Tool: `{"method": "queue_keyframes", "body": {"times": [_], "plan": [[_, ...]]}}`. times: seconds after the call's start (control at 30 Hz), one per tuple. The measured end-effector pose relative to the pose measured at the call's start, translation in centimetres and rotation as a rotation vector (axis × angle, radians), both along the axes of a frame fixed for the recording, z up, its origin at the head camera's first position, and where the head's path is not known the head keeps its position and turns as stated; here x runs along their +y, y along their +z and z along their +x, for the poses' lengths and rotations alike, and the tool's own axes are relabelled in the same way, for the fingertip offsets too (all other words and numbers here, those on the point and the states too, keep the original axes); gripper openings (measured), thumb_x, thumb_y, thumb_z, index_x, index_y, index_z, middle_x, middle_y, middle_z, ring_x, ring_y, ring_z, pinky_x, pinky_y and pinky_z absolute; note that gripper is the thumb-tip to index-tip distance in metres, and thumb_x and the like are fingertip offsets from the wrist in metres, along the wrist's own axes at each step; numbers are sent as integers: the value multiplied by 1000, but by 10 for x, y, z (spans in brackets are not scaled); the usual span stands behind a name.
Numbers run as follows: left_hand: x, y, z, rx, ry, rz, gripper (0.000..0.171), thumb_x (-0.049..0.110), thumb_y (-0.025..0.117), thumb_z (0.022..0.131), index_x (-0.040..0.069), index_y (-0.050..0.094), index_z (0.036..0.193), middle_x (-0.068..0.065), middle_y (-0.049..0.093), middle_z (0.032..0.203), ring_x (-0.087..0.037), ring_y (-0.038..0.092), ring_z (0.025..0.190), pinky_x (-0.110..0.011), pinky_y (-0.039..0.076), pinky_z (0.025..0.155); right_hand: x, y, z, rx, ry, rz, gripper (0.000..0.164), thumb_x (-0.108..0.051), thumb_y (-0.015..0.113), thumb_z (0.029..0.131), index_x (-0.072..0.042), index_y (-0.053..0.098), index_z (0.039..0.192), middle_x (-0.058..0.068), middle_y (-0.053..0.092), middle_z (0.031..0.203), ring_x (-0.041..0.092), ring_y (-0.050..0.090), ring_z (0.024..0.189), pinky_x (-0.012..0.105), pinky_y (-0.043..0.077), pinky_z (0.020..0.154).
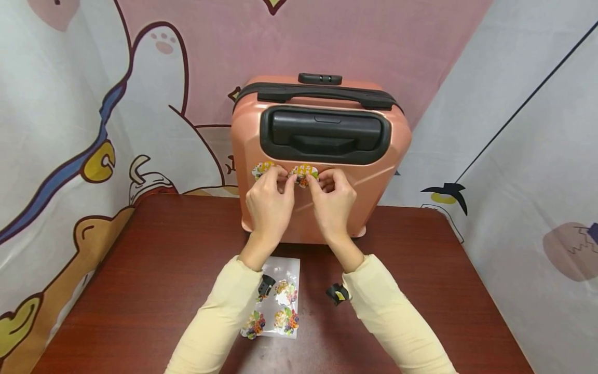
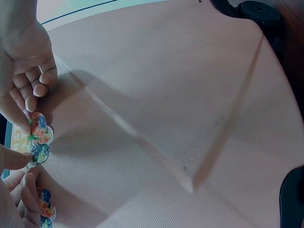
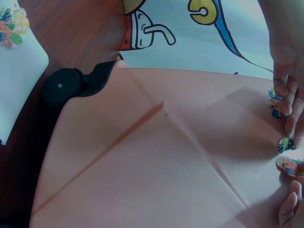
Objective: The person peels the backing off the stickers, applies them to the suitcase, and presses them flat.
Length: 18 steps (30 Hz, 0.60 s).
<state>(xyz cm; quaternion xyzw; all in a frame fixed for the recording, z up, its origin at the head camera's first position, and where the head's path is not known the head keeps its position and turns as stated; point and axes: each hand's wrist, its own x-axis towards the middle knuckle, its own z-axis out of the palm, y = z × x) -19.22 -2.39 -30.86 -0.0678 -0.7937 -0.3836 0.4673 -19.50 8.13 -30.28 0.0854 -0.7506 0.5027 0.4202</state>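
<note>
A pink hard-shell suitcase (image 1: 392, 135) stands upright, its side with the recessed black handle facing me. Just below that handle, a colourful fruit-and-flower sticker (image 1: 304, 170) lies against or close over the shell. My left hand (image 1: 270, 205) pinches its left edge between thumb and fingertip. The right hand (image 1: 334, 205) pinches the opposite edge, with its other fingers curled. A second sticker (image 1: 262, 169) is on the shell to the left, partly covered by my left fingers. In the left wrist view, the pinched sticker (image 2: 42, 137) shows between both thumbs.
On the brown table (image 1: 177, 291), a clear sticker sheet (image 1: 290, 267) carrying several more stickers lies before the suitcase, partly under my left forearm. A black wrist strap (image 1: 337, 294) is beside the right cuff. A cartoon-printed cloth (image 1: 205, 62) hangs behind the suitcase.
</note>
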Motion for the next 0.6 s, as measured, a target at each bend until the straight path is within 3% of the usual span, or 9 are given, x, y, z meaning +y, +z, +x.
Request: {"method": "queue_keyframes", "body": {"times": [0.6], "plan": [[-14, -5, 0, 18, -18, 41, 15, 16, 71, 80, 3, 64, 78, -6, 62, 67, -16, 58, 56, -33, 45, 51, 16, -6, 1, -45, -2, -39, 16, -8, 71, 77, 4, 60, 76, 13, 58, 65, 17, 50, 56, 17, 40, 53]]}}
